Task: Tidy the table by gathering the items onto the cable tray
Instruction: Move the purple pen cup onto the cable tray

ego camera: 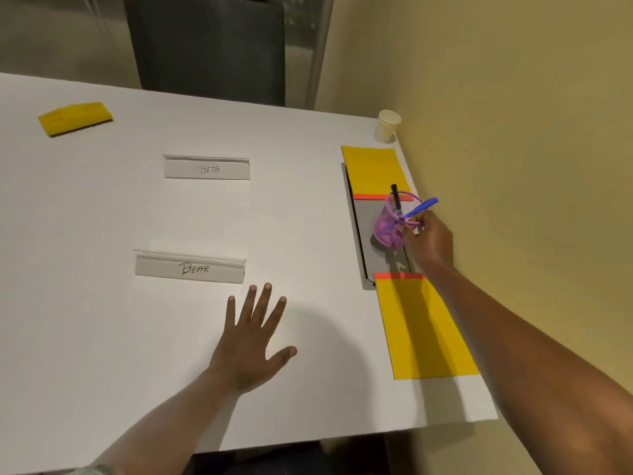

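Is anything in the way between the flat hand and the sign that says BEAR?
Nothing visible is. The left hand lies flat and open on the bare white table, just near of the BEAR name card. Only empty tabletop shows between its fingertips and the card.

surface: white table point(102, 207) | centre: name card BETA point(207, 169) | nearer than BETA: name card BEAR point(190, 268) | far left of BETA: yellow sponge point(75, 118) | right of BETA: grey cable tray point(364, 221), two yellow pads point(375, 169) point(424, 330) | far right corner: paper cup point(387, 126)
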Demonstrator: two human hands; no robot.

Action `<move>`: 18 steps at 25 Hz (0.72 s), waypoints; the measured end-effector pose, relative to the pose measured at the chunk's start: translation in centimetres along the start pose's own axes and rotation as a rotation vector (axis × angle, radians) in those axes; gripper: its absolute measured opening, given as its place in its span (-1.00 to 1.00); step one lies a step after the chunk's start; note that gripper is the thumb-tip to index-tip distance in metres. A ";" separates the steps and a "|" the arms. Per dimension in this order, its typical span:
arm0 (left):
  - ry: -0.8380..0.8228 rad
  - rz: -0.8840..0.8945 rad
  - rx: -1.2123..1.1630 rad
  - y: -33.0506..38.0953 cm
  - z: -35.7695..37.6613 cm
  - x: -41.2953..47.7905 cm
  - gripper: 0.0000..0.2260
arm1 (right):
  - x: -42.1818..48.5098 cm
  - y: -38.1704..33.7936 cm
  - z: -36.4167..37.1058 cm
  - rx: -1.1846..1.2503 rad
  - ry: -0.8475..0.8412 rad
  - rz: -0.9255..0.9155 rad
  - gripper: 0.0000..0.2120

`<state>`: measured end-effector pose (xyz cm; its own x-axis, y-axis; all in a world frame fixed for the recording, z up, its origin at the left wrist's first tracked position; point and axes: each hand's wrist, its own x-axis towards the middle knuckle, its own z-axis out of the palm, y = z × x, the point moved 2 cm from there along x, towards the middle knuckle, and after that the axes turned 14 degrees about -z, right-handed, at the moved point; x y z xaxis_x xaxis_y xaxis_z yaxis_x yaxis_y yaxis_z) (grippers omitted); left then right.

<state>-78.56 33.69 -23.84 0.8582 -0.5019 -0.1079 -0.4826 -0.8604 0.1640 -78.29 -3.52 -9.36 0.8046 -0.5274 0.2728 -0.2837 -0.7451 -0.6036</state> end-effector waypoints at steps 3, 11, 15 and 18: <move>0.028 0.001 0.016 0.2 0.0 0.0 -0.20 | 0.2 1.7 0.4 0.001 0.004 0.027 -0.78; 0.022 -0.014 0.026 0.1 0.3 0.1 -0.18 | -1.6 4.2 0.7 0.000 -0.010 0.059 -0.86; 0.020 -0.011 0.026 0.0 0.7 0.3 -0.18 | -2.2 4.9 0.6 0.042 -0.002 0.065 -0.88; 0.022 -0.007 0.027 -0.1 0.8 0.4 -0.18 | -2.2 5.1 0.8 0.049 0.012 0.073 -0.86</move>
<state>-78.29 33.47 -24.64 0.8652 -0.4937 -0.0878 -0.4804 -0.8663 0.1369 -81.10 -5.83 -13.67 0.7763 -0.5845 0.2360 -0.3148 -0.6839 -0.6581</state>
